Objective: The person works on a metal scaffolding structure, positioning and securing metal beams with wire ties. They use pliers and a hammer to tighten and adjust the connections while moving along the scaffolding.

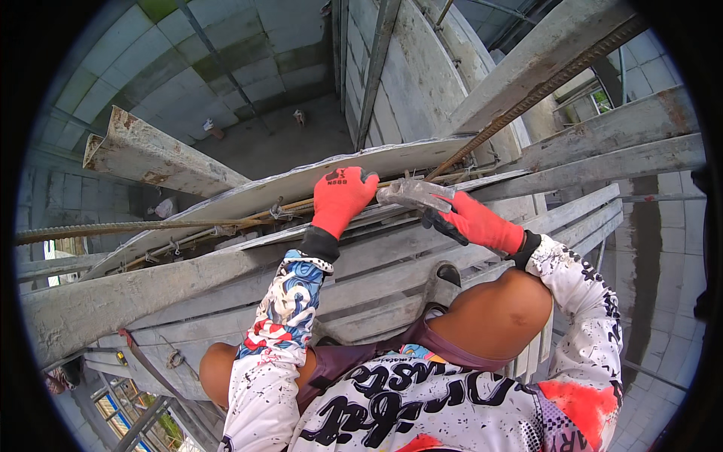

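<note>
My left hand (343, 200), in a red glove with a black cuff, is closed at the top edge of a thin formwork panel (301, 181). Whatever its fingers may hold is hidden. Just to its right, my right hand (482, 222), in a matching glove with dark fingertips, grips a hammer (413, 194). The hammer's head is grey and crusted, and points toward my left hand; most of its handle is hidden by the glove. Between the boards below my hands runs a narrow gap with thin rods and wire ties (279, 209).
I squat on grey scaffold planks (376, 286) with gaps between them. Ribbed steel bars (535, 90) slant past on both sides. A rusty channel beam (162, 154) juts out at left. Beyond the panel, a floor (294, 139) lies far below beside block walls (407, 68).
</note>
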A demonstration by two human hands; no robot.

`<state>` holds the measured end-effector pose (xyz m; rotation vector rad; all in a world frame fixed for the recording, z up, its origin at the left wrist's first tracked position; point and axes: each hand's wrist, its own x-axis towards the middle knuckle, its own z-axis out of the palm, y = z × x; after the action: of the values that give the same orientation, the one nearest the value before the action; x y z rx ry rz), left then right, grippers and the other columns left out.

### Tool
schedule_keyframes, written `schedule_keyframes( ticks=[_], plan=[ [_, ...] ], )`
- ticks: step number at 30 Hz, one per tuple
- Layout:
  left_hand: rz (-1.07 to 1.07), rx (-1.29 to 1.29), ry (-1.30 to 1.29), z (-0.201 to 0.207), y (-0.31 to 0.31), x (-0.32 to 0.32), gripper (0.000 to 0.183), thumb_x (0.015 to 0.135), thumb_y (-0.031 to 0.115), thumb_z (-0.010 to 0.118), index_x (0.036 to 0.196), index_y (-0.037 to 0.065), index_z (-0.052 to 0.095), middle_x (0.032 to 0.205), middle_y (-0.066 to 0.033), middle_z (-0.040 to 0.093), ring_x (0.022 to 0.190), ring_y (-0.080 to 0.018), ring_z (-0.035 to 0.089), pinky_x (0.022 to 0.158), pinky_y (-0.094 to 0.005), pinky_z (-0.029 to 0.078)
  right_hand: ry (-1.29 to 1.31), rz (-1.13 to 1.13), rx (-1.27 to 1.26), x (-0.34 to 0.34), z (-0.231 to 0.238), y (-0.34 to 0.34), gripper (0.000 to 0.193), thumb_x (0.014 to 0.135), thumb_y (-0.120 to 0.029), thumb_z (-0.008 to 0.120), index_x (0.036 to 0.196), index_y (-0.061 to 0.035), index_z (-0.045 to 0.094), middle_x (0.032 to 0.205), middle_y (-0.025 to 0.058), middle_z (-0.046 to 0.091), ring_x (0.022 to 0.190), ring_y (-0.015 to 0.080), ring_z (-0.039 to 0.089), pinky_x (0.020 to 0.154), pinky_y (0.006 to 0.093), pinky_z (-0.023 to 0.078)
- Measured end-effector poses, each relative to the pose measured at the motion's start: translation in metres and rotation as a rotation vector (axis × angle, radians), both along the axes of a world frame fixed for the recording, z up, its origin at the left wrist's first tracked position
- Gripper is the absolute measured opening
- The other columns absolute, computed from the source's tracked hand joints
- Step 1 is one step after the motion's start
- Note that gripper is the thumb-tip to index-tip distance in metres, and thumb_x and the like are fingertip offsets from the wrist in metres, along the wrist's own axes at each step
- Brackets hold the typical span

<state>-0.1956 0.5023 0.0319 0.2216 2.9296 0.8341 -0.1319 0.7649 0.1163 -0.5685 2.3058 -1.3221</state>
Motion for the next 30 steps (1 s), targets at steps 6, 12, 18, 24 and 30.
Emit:
schedule_keyframes(
  ticks=[6,12,18,24,30],
  plan=[
    [0.028,-0.022,-0.091,-0.004,0.005,0.011,0.042,0.093,0.045,0.056,0.08,0.007,0.067,0.081,-0.0158,0.07,0.078,-0.0381,0.066,0.071,-0.0477,0.051,0.08,0.112,0.163,-0.001,-0.017,0.007,0.039,0.101,-0.027,0.057,0.133,-0.0045,0.056,0.103,0.0215,0.064,0.095,0.038,0.059,0.082,0.0451,0.047],
    [0.025,-0.063,-0.086,-0.004,0.003,0.011,0.038,0.093,0.041,0.056,0.078,0.008,0.069,0.082,-0.0129,0.072,0.079,-0.0363,0.068,0.072,-0.0479,0.052,0.008,0.051,0.116,-0.001,-0.036,0.006,0.032,0.1,-0.025,0.058,0.124,-0.0037,0.061,0.092,0.0183,0.064,0.086,0.0331,0.06,0.078,0.042,0.047],
    [0.024,-0.078,-0.056,-0.008,-0.005,0.011,0.039,0.092,0.042,0.056,0.078,0.008,0.069,0.083,-0.0136,0.072,0.08,-0.0367,0.068,0.073,-0.0479,0.052,0.011,0.074,0.145,0.001,-0.02,-0.014,0.03,0.099,-0.023,0.057,0.122,-0.0035,0.061,0.081,0.0178,0.061,0.078,0.0356,0.058,0.076,0.044,0.047],
    [-0.008,-0.08,-0.065,-0.006,0.002,0.006,0.04,0.092,0.044,0.057,0.081,0.008,0.07,0.085,-0.0151,0.072,0.083,-0.0382,0.068,0.074,-0.0485,0.052,0.159,0.026,0.08,0.002,-0.041,0.004,0.035,0.098,-0.027,0.059,0.127,-0.0067,0.061,0.087,0.0211,0.065,0.083,0.0387,0.061,0.079,0.0459,0.048],
    [-0.041,-0.106,0.02,-0.003,0.001,0.009,0.042,0.092,0.046,0.057,0.078,0.008,0.069,0.082,-0.0163,0.07,0.081,-0.0394,0.067,0.07,-0.0496,0.051,-0.174,-0.017,-0.076,0.009,-0.038,0.022,0.033,0.095,-0.028,0.061,0.116,-0.0033,0.063,0.084,0.0087,0.066,0.072,0.0209,0.06,0.069,0.0371,0.049]
  ],
)
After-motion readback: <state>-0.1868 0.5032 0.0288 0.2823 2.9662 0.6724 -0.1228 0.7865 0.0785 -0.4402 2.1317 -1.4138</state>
